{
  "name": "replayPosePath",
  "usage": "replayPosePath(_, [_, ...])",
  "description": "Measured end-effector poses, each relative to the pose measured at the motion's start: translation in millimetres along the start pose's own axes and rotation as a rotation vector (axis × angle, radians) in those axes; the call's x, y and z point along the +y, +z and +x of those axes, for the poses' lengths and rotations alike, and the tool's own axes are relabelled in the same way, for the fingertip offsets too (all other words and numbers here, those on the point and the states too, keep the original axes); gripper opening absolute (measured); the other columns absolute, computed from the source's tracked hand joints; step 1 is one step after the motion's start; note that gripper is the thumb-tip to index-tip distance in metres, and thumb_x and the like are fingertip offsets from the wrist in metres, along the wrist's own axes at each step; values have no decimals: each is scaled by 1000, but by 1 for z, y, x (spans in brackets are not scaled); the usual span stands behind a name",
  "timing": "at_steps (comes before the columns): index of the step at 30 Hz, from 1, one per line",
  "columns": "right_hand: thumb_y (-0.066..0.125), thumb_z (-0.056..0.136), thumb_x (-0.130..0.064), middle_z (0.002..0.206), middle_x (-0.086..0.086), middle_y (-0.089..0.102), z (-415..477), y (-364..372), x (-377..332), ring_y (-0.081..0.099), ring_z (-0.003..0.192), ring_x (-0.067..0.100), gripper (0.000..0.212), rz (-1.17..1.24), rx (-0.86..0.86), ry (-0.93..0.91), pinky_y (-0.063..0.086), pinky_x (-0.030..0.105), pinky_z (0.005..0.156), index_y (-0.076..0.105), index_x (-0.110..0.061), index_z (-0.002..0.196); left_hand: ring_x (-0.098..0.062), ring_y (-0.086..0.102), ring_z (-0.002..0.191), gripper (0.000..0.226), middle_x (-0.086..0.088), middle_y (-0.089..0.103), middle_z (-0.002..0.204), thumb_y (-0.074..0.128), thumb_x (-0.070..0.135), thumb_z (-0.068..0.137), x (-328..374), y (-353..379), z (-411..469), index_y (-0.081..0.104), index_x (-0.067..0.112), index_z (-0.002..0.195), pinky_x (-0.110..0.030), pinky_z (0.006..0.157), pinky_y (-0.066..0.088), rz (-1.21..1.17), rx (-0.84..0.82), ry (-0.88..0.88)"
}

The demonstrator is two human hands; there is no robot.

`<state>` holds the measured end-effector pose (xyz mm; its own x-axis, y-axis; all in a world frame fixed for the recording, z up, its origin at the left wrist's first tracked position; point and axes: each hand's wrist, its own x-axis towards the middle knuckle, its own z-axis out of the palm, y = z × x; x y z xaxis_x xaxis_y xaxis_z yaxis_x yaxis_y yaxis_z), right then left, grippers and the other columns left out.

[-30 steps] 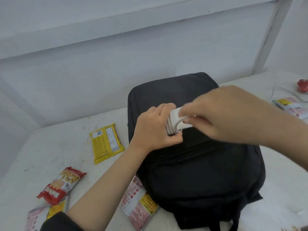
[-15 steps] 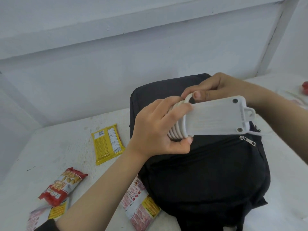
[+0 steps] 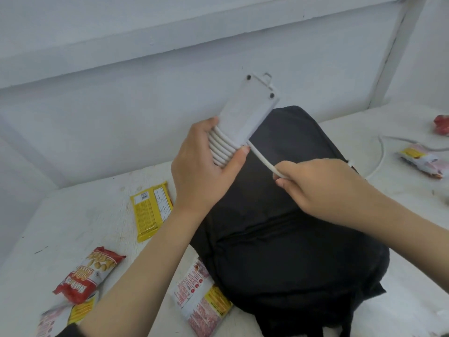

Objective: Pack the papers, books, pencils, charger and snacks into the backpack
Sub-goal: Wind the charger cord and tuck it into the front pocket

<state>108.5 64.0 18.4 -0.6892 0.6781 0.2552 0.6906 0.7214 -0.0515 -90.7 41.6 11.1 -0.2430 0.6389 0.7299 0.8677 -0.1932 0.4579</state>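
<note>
The backpack (image 3: pixel 291 239) lies mid-way across the worktop (image 3: pixel 73 227); snack packets (image 3: pixel 151 210) lie to its left, a further packet (image 3: pixel 201 305) seemingly tucked under its near-left edge. The charger (image 3: pixel 247 110) is held above its far end; a lone packet (image 3: pixel 420 159) lies well to the right.

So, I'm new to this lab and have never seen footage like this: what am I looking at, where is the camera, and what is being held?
There is no machine here. A person works with two bare hands, and the view comes from a wide-angle camera worn on the head, looking forward and down. The left hand grips a white charger at the end where its cord is wound in coils. The fingers of the right hand pinch the loose cord, which stretches between the two hands. Below them a black backpack lies on a white table. Snack packets lie around it: a yellow packet and a red packet to the left, a pink and yellow packet against the backpack's near-left edge, and a far-right packet. No papers, books or pencils show.
</note>
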Motion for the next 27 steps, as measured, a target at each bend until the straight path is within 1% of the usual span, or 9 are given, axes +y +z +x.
replayPosePath(3, [19, 98, -43, 64, -6, 43, -6, -12, -6, 34, 49, 12, 25, -223, 47, 22, 15, 27, 45, 34, -24, 93, -3, 50, 89, 67, 7, 58, 109, 70, 57, 70, -1, 6, -3, 44, 22, 121, -9, 64, 33, 22, -30, -36])
replayPosePath(5, [19, 98, -43, 67, -6, 43, -8, -19, -8, 31, 50, 10, 24, -247, 34, 43, 15, 26, 45, 33, -25, 92, -2, 46, 93, 70, 5, 59, 112, 75, 55, 66, 0, 10, -5, 47, 20, 121, -6, 65, 27, 39, -54, -30])
replayPosePath(8, [19, 99, -40, 76, -6, 49, -9, -22, -8, 40, 59, 15, 20, -258, 12, 39, 18, 25, 45, 31, -25, 91, -3, 45, 96, 74, 5, 57, 116, 77, 55, 64, -1, 16, -6, 47, 22, 123, -6, 66, 26, 65, -89, -6])
replayPosePath(10, [17, 99, -42, 76, -5, 50, -9, -20, -5, 41, 58, 14, 20, -288, 24, 48, 17, 26, 45, 29, -26, 93, -7, 48, 100, 76, 6, 55, 120, 75, 56, 65, -4, 22, -5, 45, 24, 128, -11, 69, 31, 97, -111, 2])
replayPosePath(13, [19, 99, -43, 74, -6, 50, -9, -18, -3, 41, 58, 14, 21, -251, 38, 60, 16, 25, 45, 32, -27, 95, -19, 52, 108, 82, -1, 53, 128, 73, 55, 69, -10, 33, -8, 42, 21, 136, -27, 76, 42, 165, -136, 53])
replayPosePath(17, [28, 99, -37, 72, -9, 41, -7, -13, -4, 34, 55, 6, 15, -123, -20, 20, 17, 22, 45, 30, -27, 88, -27, 56, 101, 81, -8, 57, 123, 74, 52, 69, -12, 47, -13, 45, 15, 135, -35, 76, 45, 276, -137, 134])
replayPosePath(23, [55, 88, -25, 52, -11, 32, 3, -2, -4, 20, 40, 5, 27, -95, 101, -34, 5, 19, 44, 33, -24, 71, -26, 58, 90, 78, -9, 60, 114, 77, 49, 65, -17, 62, -16, 45, 17, 129, -33, 70, 46, 339, -106, 232])
replayPosePath(25, [56, 87, -25, 52, -10, 34, 6, -2, -8, 23, 40, 7, 28, -99, 120, -60, 6, 20, 43, 34, -23, 70, -26, 59, 88, 72, -8, 60, 113, 70, 51, 68, -17, 64, -15, 43, 18, 126, -33, 69, 46, 342, -97, 245])
replayPosePath(27, [46, 94, -30, 58, -8, 40, 9, -3, -11, 35, 47, 12, 23, -80, 107, -100, 12, 21, 44, 37, -23, 74, -25, 59, 87, 67, -7, 61, 112, 56, 58, 71, -17, 62, -13, 46, 18, 124, -31, 68, 45, 318, -93, 244])
